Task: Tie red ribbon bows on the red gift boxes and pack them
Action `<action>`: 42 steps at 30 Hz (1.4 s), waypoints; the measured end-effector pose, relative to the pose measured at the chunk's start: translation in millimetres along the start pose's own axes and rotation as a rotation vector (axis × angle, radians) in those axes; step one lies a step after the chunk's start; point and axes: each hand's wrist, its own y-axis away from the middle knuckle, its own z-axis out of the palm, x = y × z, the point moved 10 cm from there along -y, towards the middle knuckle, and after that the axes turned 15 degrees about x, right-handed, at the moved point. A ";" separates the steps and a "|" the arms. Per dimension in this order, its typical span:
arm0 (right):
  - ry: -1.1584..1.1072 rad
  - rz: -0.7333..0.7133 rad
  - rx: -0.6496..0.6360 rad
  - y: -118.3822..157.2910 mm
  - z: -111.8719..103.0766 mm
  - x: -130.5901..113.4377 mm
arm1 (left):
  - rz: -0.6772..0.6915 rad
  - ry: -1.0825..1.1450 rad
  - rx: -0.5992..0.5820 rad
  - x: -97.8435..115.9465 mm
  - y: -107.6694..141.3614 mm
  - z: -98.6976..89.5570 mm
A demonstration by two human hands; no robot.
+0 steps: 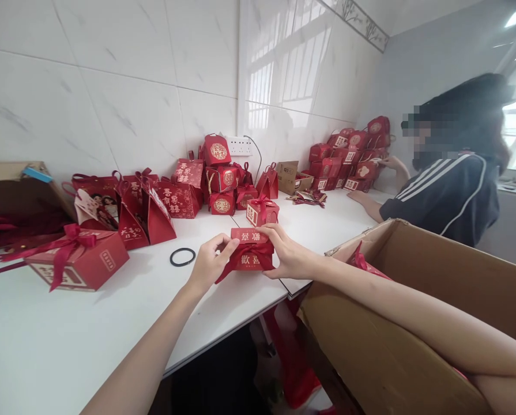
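Near the table's front edge stands a small red gift box [251, 260] with gold characters and a dark red ribbon across it. My left hand [212, 259] is closed at its left side, thumb and fingers pinching the ribbon [229, 266]. On the right, my right hand [286, 251] grips the box, thumb low and fingers over the top edge. Right behind it sits another red gift box [263, 212] with a bow. A black ring [182, 257] lies flat on the table, left of my left hand.
A large open cardboard box [370, 323] stands at right, under my right forearm. Red boxes [220, 178] are stacked along the wall; a bow-tied box [89, 259] is at left. A co-worker [452, 167] handles stacked boxes [348, 155] at the far right.
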 end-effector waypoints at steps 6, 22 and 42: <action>-0.013 0.001 0.007 0.8 -0.6 0.7 | 0.036 0.089 -0.086 4.7 -1.5 7.8; -0.021 0.022 -0.013 1.0 0.0 0.9 | 0.016 0.189 -0.113 5.2 -2.9 4.0; -0.051 0.027 -0.016 1.5 0.7 1.5 | 0.107 0.151 -0.161 14.3 2.5 7.9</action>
